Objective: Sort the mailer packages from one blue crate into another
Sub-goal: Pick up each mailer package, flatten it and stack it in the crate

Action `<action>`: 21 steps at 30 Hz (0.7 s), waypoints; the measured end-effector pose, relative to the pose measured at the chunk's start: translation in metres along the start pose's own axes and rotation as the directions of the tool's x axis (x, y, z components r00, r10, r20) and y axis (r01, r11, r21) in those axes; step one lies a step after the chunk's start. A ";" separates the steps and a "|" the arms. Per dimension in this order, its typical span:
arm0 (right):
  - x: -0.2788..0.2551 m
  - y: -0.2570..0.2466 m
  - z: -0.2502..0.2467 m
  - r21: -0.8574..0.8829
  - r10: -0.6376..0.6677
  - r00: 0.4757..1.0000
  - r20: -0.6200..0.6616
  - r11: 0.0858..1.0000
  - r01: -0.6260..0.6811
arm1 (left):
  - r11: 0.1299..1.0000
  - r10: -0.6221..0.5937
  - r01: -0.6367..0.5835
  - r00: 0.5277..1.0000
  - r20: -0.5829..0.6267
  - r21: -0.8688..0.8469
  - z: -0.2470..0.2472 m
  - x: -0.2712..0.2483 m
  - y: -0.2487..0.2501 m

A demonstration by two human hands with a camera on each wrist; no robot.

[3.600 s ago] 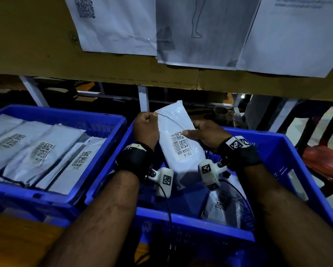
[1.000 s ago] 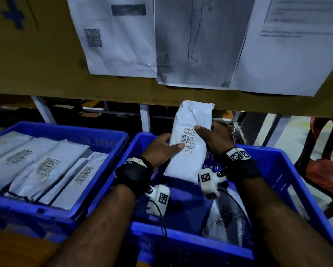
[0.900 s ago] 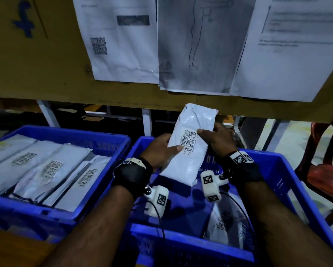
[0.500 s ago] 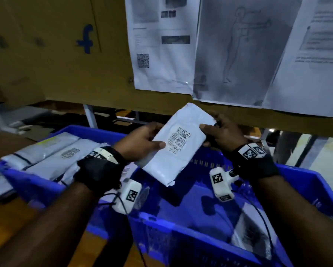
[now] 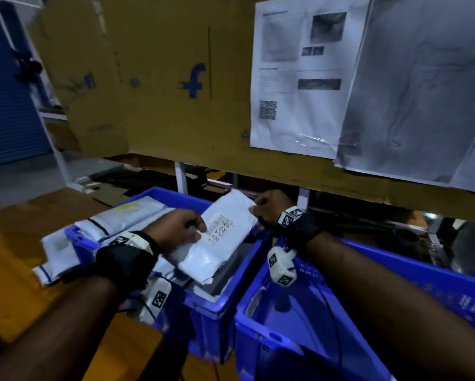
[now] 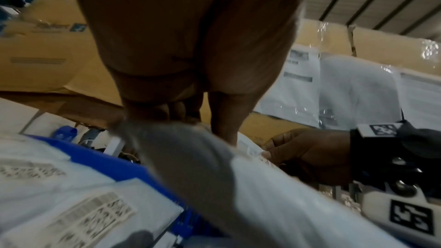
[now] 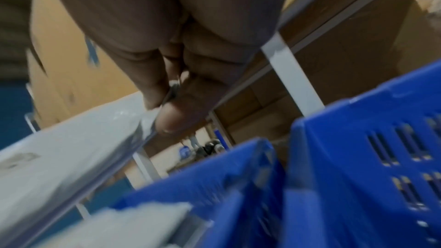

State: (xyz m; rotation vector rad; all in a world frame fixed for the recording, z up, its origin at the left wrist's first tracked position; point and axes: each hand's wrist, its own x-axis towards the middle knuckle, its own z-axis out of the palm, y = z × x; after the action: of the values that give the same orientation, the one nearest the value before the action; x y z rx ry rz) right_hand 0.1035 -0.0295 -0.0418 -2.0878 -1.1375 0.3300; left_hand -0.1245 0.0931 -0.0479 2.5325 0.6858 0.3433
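The left hand [image 5: 180, 229] curls thumb over and fingers under the near left side of a white mailer [image 5: 217, 237]; the right hand [image 5: 269, 209] pinches its far corner. The mailer hangs tilted at frame centre above the left blue crate [image 5: 211, 306], which is packed with mailers. The right blue crate [image 5: 285, 339] sits beside it, lower right.

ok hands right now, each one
left hand: grips the mailer
right hand: pinches the mailer's far corner
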 end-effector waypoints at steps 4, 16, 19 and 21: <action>0.015 0.018 0.020 -0.280 0.034 0.990 0.136 0.960 0.005 | 0.993 -0.064 0.039 0.973 0.222 0.116 0.023 0.003 -0.012; 0.019 0.008 0.036 -0.718 -0.056 0.964 0.259 0.656 0.231 | 0.952 -0.189 0.038 0.853 0.487 0.303 0.046 0.023 -0.021; 0.006 -0.013 0.047 -0.636 -0.090 0.904 0.417 0.682 0.361 | 0.946 -0.213 0.044 0.832 0.513 0.320 0.045 0.024 -0.021; -0.004 -0.024 0.057 -0.559 -0.026 0.818 0.575 0.718 0.416 | 0.942 -0.210 0.029 0.826 0.523 0.333 0.043 0.022 -0.018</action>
State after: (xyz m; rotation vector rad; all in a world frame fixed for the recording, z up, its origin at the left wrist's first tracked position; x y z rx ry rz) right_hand 0.0562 0.0026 -0.0660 -2.4887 -2.0997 0.4431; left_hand -0.0980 0.1013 -0.0914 2.6586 0.6968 -0.5809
